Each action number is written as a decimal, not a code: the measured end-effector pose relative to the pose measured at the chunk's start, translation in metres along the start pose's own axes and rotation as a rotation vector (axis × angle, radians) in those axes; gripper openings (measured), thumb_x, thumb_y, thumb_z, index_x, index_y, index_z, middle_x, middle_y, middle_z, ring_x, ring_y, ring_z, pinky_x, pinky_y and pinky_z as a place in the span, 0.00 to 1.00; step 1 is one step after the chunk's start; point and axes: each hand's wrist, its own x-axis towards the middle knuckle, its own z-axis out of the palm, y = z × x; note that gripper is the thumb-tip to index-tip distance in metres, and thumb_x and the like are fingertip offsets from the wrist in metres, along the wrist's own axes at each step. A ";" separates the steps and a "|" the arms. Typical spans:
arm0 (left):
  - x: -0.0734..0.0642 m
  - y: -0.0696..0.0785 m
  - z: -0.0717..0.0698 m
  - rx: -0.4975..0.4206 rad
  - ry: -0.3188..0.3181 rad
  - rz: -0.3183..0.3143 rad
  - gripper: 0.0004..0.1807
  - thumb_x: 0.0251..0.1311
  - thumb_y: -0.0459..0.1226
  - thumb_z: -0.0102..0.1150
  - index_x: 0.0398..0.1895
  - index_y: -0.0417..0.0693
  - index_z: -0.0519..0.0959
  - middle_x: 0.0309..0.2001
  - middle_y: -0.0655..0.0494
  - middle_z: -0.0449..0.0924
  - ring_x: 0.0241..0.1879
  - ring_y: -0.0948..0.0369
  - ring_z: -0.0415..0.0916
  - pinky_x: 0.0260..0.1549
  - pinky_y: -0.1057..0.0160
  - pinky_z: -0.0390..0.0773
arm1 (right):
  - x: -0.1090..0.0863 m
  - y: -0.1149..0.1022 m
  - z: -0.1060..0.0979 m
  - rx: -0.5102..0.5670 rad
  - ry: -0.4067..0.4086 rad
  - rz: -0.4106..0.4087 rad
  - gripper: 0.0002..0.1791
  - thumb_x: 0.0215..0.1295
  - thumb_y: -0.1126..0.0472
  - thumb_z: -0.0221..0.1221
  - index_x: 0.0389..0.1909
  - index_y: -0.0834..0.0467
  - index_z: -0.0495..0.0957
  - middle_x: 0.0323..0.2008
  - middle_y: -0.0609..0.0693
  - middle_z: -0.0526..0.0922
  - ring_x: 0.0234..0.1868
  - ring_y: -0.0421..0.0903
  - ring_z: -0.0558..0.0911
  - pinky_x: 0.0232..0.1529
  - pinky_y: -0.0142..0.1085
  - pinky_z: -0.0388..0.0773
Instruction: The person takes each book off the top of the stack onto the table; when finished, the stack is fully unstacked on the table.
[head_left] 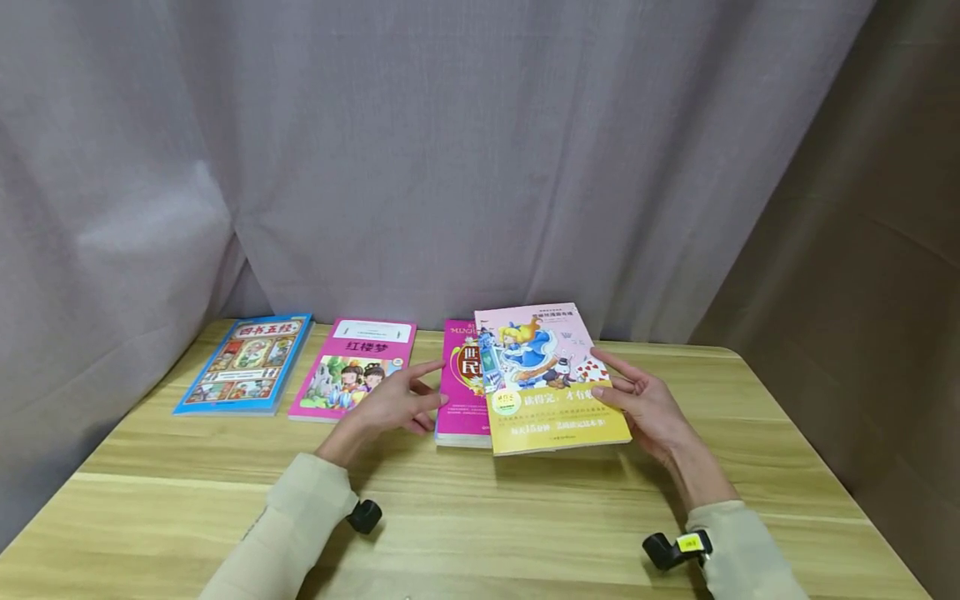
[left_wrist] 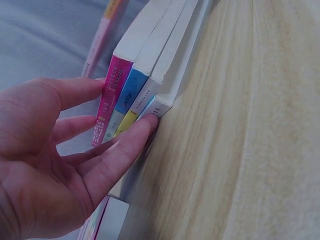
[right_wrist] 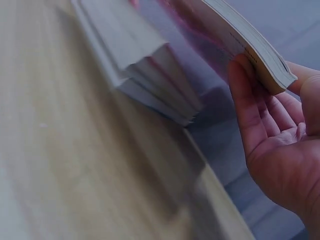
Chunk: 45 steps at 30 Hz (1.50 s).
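Note:
My right hand (head_left: 651, 412) pinches the right edge of a pink and yellow paperback book (head_left: 528, 346), thumb on the cover and fingers under it. In the right wrist view this book (right_wrist: 252, 50) is raised above a stack of books (right_wrist: 150, 75). A magenta book (head_left: 459, 408) tops that stack and is partly hidden under the held one. My left hand (head_left: 393, 402) is at the stack's left side, fingers extended. The left wrist view shows its fingertips against the spines, one at the lowest book (left_wrist: 159, 104), with the magenta spine (left_wrist: 113, 87) uppermost.
Left of the stack, a magenta book (head_left: 348, 358) with cartoon figures and a blue-bordered book (head_left: 243, 367) lie flat on the wooden table (head_left: 480, 525). A grey curtain (head_left: 450, 150) hangs behind the table's back edge.

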 end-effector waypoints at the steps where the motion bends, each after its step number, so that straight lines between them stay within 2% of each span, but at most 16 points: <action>1: 0.000 0.000 0.000 -0.001 -0.001 0.001 0.40 0.73 0.37 0.63 0.84 0.52 0.59 0.59 0.32 0.75 0.30 0.54 0.86 0.35 0.55 0.91 | -0.001 -0.003 -0.002 0.012 0.001 -0.006 0.43 0.74 0.70 0.63 0.84 0.56 0.56 0.48 0.40 0.91 0.45 0.42 0.91 0.42 0.35 0.90; 7: 0.001 -0.002 0.001 -0.006 -0.005 0.006 0.40 0.73 0.37 0.63 0.84 0.52 0.59 0.57 0.33 0.76 0.30 0.54 0.86 0.35 0.55 0.92 | -0.011 -0.020 -0.019 0.054 0.015 -0.037 0.44 0.74 0.70 0.62 0.85 0.52 0.54 0.49 0.39 0.91 0.45 0.42 0.92 0.41 0.35 0.91; 14: 0.001 -0.002 0.001 -0.002 0.003 0.000 0.41 0.72 0.37 0.66 0.84 0.54 0.60 0.55 0.35 0.77 0.29 0.56 0.85 0.34 0.54 0.92 | -0.021 -0.034 -0.048 0.073 0.047 -0.051 0.42 0.75 0.70 0.61 0.84 0.45 0.58 0.49 0.39 0.91 0.43 0.42 0.92 0.38 0.36 0.91; 20: 0.001 -0.001 0.001 -0.005 0.005 -0.006 0.41 0.72 0.37 0.66 0.84 0.53 0.60 0.56 0.34 0.76 0.29 0.55 0.85 0.35 0.55 0.92 | -0.027 -0.033 -0.073 0.059 0.057 -0.028 0.38 0.76 0.70 0.59 0.81 0.40 0.65 0.49 0.39 0.91 0.43 0.43 0.92 0.40 0.37 0.91; 26: 0.001 -0.001 0.002 0.000 0.007 -0.015 0.42 0.71 0.37 0.66 0.84 0.54 0.59 0.58 0.33 0.76 0.31 0.55 0.86 0.35 0.54 0.92 | -0.030 -0.024 -0.091 0.020 0.080 -0.006 0.32 0.77 0.69 0.59 0.73 0.35 0.75 0.46 0.39 0.92 0.41 0.43 0.92 0.37 0.35 0.91; 32: 0.001 -0.001 0.001 -0.013 0.008 -0.013 0.42 0.71 0.36 0.66 0.85 0.54 0.59 0.57 0.33 0.76 0.30 0.55 0.85 0.35 0.54 0.92 | -0.022 -0.010 -0.096 -0.003 0.120 0.051 0.36 0.75 0.68 0.62 0.78 0.37 0.70 0.44 0.37 0.91 0.41 0.41 0.91 0.37 0.35 0.90; 40: 0.000 -0.002 0.001 -0.017 0.015 -0.022 0.41 0.72 0.37 0.66 0.85 0.54 0.59 0.57 0.33 0.75 0.30 0.55 0.85 0.33 0.55 0.91 | -0.012 0.008 -0.094 -0.025 0.119 0.111 0.39 0.74 0.68 0.64 0.81 0.42 0.65 0.44 0.37 0.91 0.42 0.40 0.91 0.39 0.33 0.90; 45: 0.000 -0.001 0.001 0.001 0.010 -0.013 0.42 0.71 0.38 0.67 0.85 0.55 0.59 0.58 0.33 0.76 0.31 0.54 0.86 0.35 0.54 0.92 | -0.009 0.014 -0.091 -0.086 0.134 0.131 0.42 0.73 0.65 0.66 0.83 0.47 0.60 0.43 0.35 0.90 0.42 0.39 0.90 0.40 0.33 0.90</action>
